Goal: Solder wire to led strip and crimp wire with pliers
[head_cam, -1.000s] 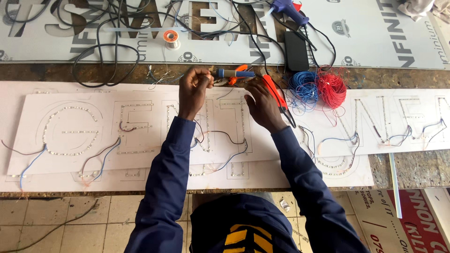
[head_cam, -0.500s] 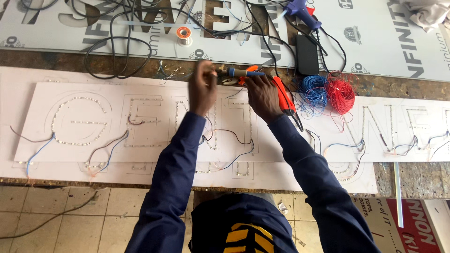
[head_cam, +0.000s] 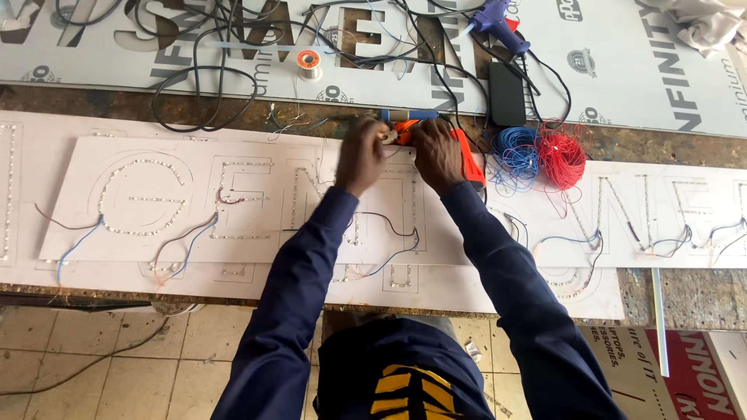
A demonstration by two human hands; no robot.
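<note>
Both hands meet at the far edge of the white letter board (head_cam: 233,194) on the tabletop (head_cam: 93,101). The left hand (head_cam: 359,155) pinches something small, too tiny to identify. The right hand (head_cam: 438,153) is curled around an orange-handled tool (head_cam: 469,155), just beside the blue wire coil (head_cam: 513,155) and the red wire coil (head_cam: 562,158).

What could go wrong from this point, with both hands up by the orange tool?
1. The right hand works over the orange tool beside loose blue wire and red wire; a sleeve might snag them.
2. The left hand and forearms lie over the white panel; leaning may disturb its thin leads.
</note>
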